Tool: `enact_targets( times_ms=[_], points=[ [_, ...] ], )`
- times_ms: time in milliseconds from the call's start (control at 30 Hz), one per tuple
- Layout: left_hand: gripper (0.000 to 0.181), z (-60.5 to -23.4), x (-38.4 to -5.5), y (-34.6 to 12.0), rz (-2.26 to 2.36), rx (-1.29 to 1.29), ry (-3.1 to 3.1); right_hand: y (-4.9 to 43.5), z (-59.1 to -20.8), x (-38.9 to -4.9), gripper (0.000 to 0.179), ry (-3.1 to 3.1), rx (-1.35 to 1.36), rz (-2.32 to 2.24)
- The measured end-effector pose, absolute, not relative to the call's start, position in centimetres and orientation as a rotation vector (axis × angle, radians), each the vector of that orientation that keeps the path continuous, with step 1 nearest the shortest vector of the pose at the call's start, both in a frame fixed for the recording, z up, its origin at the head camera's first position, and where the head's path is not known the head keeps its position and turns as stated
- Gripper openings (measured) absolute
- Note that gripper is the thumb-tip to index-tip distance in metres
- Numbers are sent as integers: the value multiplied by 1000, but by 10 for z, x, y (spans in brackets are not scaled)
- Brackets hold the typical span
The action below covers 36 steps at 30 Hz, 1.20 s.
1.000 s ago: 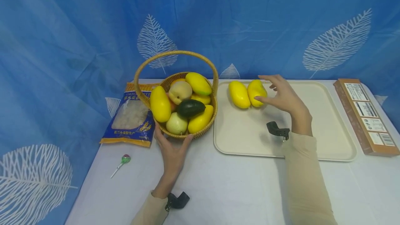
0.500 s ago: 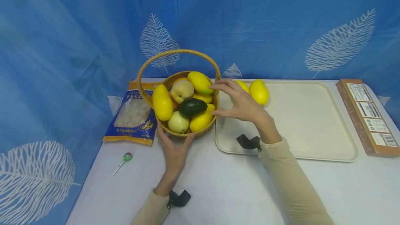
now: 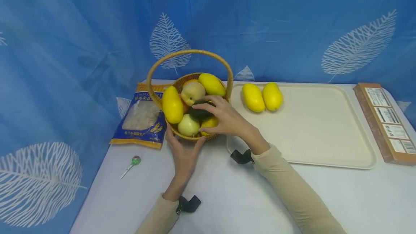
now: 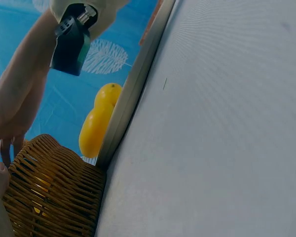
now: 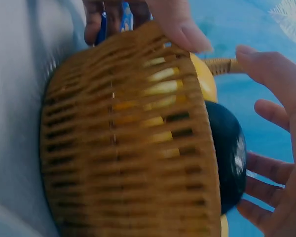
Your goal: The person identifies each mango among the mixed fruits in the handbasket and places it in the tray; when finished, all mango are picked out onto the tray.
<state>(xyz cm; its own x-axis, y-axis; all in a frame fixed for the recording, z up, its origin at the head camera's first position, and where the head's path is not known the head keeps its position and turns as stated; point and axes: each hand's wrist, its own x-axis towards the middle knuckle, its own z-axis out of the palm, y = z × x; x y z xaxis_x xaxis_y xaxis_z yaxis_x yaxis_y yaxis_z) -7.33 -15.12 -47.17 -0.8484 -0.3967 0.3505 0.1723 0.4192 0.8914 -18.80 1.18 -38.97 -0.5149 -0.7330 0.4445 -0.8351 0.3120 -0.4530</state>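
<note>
A wicker basket point(image 3: 191, 51) with a tall handle holds yellow mangoes point(image 3: 172, 104), a peach point(image 3: 193, 92), a pale round green fruit point(image 3: 189, 125) and a dark green avocado point(image 3: 197, 114). My left hand point(image 3: 184, 159) grips the basket's near side from below the rim, thumb and fingers spread along the weave. Over the fruit, my right hand point(image 3: 229, 118) arches around the avocado, partly hiding it. In the right wrist view, right-hand fingertips point(image 5: 251, 210) lie right at the glossy avocado point(image 5: 227, 153), while the thumb stands apart from it.
Two more mangoes point(image 3: 253, 98) lie on a cream tray point(image 3: 312, 133) to the right. Beyond it lies a long brown box point(image 3: 386, 125). Left of the basket are a blue and yellow bag point(image 3: 141, 118) and a lollipop point(image 3: 135, 160). A blue leaf-patterned curtain point(image 3: 279, 28) hangs behind.
My right hand has moved left from the two mangoes on the tray to the avocado in the basket. My left hand has stayed at the basket.
</note>
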Motion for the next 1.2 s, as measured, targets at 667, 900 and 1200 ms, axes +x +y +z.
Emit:
enact_targets(
  times_ms=[667,900,1200],
  points=[
    [113,-435,-64,-140,-1556,261,-2147,-59,-366,-202,65,-2588,1704,597],
    [113,-433,-64,-139,-1551,272,-2141,-66,-364,-212,66,-2609,1768,632],
    [113,-432,-64,-140,-1524,258,-2165,-68,-362,-215,67,-2647,1793,630]
  ],
)
